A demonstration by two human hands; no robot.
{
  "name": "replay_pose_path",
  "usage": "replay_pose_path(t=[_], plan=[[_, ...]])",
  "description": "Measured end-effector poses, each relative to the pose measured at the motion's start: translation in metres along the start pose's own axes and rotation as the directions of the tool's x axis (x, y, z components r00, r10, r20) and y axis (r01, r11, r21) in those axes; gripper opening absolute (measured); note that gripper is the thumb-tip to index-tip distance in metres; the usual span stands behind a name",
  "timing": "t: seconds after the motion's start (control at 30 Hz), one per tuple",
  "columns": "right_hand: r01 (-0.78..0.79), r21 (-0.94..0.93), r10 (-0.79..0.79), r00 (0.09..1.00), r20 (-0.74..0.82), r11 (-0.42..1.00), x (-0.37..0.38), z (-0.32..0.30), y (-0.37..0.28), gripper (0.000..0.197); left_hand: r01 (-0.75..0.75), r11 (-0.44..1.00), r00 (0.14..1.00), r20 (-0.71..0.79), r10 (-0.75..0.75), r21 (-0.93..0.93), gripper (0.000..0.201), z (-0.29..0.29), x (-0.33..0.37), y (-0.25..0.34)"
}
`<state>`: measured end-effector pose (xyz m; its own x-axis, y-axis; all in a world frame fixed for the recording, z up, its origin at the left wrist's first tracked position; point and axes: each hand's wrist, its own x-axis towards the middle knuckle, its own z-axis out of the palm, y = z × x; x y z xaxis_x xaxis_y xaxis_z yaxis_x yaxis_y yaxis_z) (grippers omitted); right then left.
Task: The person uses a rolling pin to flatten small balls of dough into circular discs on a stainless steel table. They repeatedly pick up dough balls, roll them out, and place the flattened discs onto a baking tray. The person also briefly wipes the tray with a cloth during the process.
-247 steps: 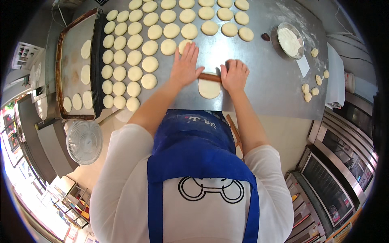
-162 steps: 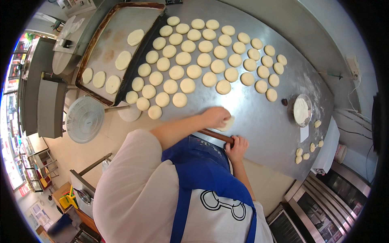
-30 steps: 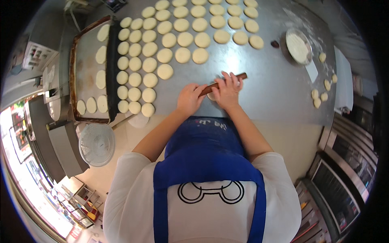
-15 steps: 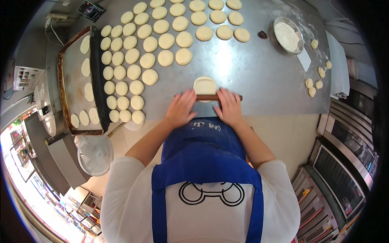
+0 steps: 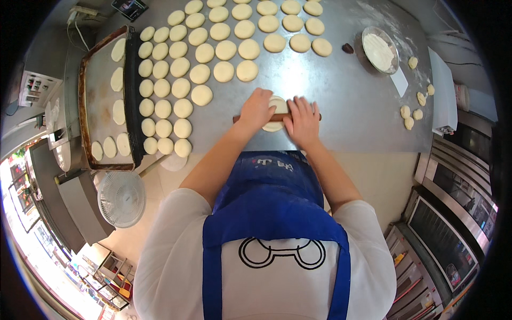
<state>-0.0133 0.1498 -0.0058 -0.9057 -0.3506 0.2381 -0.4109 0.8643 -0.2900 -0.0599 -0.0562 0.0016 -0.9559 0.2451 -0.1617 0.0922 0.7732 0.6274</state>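
A brown rolling pin point(image 5: 282, 117) lies crosswise over a flat pale dough round point(image 5: 273, 127) near the table's front edge. My left hand point(image 5: 257, 110) is closed over the pin's left part, fingers bent and thumb by the left edge of the dough. Over the right part rests my right hand point(image 5: 303, 121), its fingers reaching across the pin and slightly blurred. The pin's right tip sticks out past that hand. Both hands hide part of the dough. Left of them stand rows of thick, round dough pieces point(image 5: 201, 96) on the metal table.
A metal bowl of white flour point(image 5: 377, 52) sits at the right, beside a white scraper point(image 5: 399, 81) and a small dark lump point(image 5: 348, 48). Small dough balls point(image 5: 405, 111) lie farther right. A rimmed baking tray point(image 5: 84, 114) with flattened dough stands at the left, a white fan point(image 5: 121, 198) below it.
My left hand has moved right and away from me, close to the dough. The right hand and the rolling pin have shifted slightly away from me across the dough. The whole view has shifted a little.
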Motion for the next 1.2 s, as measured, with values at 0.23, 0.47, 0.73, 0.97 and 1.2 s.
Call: replay_pose_path(t=[0.23,0.47,0.73,0.97,1.2], plan=[[-0.084,0.155,0.087,0.996,-0.015,0.984,-0.058,-0.015,-0.012,0.034,0.224,0.952,0.972,0.115,-0.203,-0.210,0.029,-0.020,-0.023,0.027],[-0.030,0.229,0.024,0.999,0.031,0.973,-0.058,-0.030,-0.011,0.027,0.266,0.680,0.865,-0.142,-0.481,-0.683,0.053,-0.019,-0.085,0.013],[-0.049,0.240,0.098,0.976,-0.197,0.969,0.066,-0.002,-0.079,0.026,0.313,0.939,0.950,0.039,-0.310,-0.145,0.056,-0.029,-0.108,-0.033],[-0.056,0.222,-0.069,0.853,0.518,0.974,0.061,0.049,-0.076,0.049,0.361,0.911,0.909,-0.144,-0.392,-0.201,0.044,-0.054,-0.149,-0.062],[0.043,0.127,-0.051,0.997,0.061,0.991,0.034,0.026,-0.066,0.064,0.372,0.928,0.927,-0.048,-0.372,-0.022,0.037,-0.046,-0.137,-0.033]])
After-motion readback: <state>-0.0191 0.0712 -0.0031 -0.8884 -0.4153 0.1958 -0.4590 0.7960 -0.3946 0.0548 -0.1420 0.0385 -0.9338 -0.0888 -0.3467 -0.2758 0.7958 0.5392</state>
